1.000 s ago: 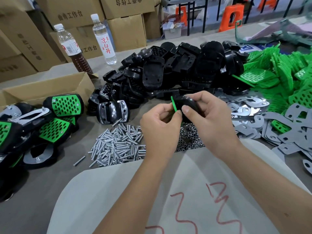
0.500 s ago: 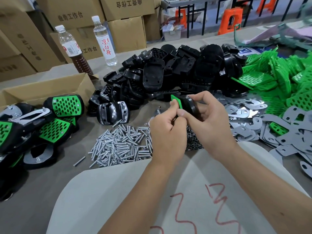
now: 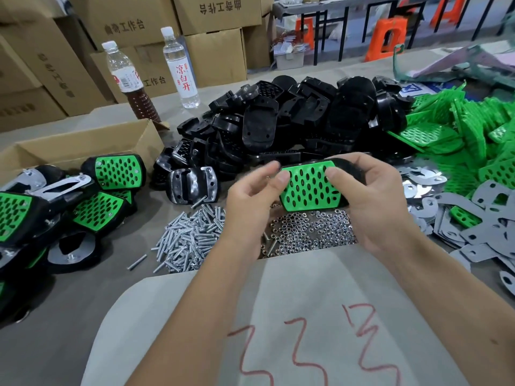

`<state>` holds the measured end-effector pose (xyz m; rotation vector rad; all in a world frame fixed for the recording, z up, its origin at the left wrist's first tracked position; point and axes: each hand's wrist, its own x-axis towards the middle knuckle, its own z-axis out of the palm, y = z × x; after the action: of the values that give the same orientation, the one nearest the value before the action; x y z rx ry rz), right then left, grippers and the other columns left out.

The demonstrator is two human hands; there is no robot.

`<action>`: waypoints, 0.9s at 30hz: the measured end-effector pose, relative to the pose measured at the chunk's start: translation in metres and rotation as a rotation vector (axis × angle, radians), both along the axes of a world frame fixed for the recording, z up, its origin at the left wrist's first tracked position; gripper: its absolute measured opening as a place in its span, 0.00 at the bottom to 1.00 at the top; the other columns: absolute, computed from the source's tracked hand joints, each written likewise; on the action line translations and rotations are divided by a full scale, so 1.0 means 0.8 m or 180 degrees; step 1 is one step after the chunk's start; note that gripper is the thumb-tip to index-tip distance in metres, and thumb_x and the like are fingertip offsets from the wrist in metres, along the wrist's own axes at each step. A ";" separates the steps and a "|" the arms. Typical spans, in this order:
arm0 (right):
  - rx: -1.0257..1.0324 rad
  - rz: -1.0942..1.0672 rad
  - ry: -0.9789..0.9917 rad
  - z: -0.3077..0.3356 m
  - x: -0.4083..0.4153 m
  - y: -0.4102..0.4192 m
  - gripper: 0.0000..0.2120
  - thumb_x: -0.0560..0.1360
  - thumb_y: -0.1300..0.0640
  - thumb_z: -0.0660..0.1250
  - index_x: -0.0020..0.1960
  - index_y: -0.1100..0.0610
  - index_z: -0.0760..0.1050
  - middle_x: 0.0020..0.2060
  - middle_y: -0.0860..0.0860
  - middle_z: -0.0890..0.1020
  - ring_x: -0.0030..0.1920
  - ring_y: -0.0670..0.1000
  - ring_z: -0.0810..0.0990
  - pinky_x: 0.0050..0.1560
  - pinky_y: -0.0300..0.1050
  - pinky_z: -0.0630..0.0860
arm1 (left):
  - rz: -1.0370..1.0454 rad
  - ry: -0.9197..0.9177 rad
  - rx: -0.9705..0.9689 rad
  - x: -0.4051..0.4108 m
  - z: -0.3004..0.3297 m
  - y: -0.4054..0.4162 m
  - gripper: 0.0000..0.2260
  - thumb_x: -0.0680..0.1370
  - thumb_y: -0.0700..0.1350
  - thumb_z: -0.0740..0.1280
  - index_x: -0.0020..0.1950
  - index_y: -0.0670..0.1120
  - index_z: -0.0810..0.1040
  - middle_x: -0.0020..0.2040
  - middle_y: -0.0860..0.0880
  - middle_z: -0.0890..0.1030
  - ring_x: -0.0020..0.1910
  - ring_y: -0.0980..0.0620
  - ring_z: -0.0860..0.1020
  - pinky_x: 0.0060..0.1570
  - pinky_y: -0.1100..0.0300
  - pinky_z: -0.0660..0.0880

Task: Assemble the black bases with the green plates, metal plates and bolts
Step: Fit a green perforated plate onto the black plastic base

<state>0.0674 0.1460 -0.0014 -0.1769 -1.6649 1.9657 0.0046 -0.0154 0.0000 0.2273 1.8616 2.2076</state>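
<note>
The head view looks down over a pale sheet (image 3: 292,316) marked with red scrawl, lying nearest the person. Just past it sit a heap of bolts (image 3: 189,240) on the left and a heap of nuts (image 3: 309,232) on the right. Above the nuts both hands hold one black base (image 3: 348,169) with a green plate (image 3: 309,188) seated on its upper face. The right hand (image 3: 373,201) grips the base from the right, thumb pressed on the plate, fingers curled round the far edge. The left hand (image 3: 248,210) has its thumb tip against the plate's left edge; the other fingers are loosely spread and blurred, so whether they touch is unclear. To the left lie finished pieces (image 3: 83,201) beside a cardboard box (image 3: 83,146). To the right grey metal plates (image 3: 473,227) are scattered. Farther back sit a pile of black bases (image 3: 292,129), loose green plates (image 3: 473,129), and two bottles (image 3: 181,68).
</note>
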 end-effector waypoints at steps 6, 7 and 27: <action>-0.0113 0.0435 -0.0266 -0.002 -0.001 -0.002 0.04 0.75 0.55 0.72 0.48 0.52 0.84 0.45 0.59 0.86 0.49 0.59 0.86 0.47 0.69 0.83 | 0.0012 0.0241 -0.0193 0.009 0.009 0.004 0.07 0.83 0.41 0.68 0.51 0.39 0.84 0.46 0.43 0.87 0.44 0.49 0.85 0.50 0.46 0.84; -0.0017 0.0458 -0.0302 -0.003 -0.001 -0.004 0.05 0.75 0.54 0.73 0.50 0.53 0.83 0.47 0.60 0.86 0.50 0.60 0.86 0.51 0.69 0.83 | 0.0060 0.0295 -0.0236 0.011 0.009 0.006 0.07 0.83 0.41 0.68 0.52 0.39 0.84 0.47 0.40 0.87 0.45 0.47 0.84 0.51 0.44 0.83; -0.0452 0.0842 -0.0705 0.009 0.006 -0.007 0.17 0.76 0.40 0.72 0.49 0.54 0.85 0.47 0.56 0.87 0.47 0.53 0.86 0.47 0.50 0.84 | -0.0571 -0.0260 0.0003 0.016 0.019 0.004 0.15 0.80 0.52 0.69 0.40 0.45 0.88 0.43 0.45 0.88 0.39 0.50 0.87 0.34 0.60 0.81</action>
<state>0.0723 0.1404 0.0058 -0.2458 -1.7609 2.3375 0.0175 -0.0124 0.0153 0.2878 1.7258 2.0665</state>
